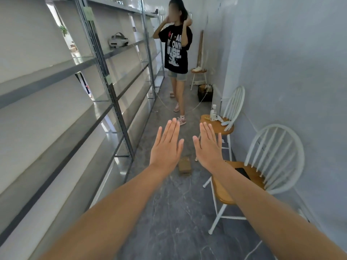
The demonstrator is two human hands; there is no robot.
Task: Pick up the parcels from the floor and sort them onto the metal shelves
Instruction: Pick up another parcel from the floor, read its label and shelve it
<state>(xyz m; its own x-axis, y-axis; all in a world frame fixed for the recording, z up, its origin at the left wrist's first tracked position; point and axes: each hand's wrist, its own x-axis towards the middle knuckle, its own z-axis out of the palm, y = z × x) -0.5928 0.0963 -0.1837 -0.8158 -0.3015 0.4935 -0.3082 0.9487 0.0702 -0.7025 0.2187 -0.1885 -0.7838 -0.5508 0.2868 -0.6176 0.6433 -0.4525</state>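
A small brown cardboard parcel [184, 167] lies on the dark grey floor in the aisle, just below and between my two hands. My left hand [166, 145] and my right hand [208, 146] are stretched out flat in front of me, backs up, fingers straight, holding nothing. Both hover above the parcel without touching it. The metal shelves [105, 76] run along the left wall in several tiers; the boards near me carry nothing.
A white headset [118, 41] rests on an upper shelf. A person in a black T-shirt [176, 53] stands further down the aisle. Two white chairs with wooden seats [242, 177] [217, 124] line the right wall, one holding a bottle, the nearer a dark phone. A cord crosses the floor.
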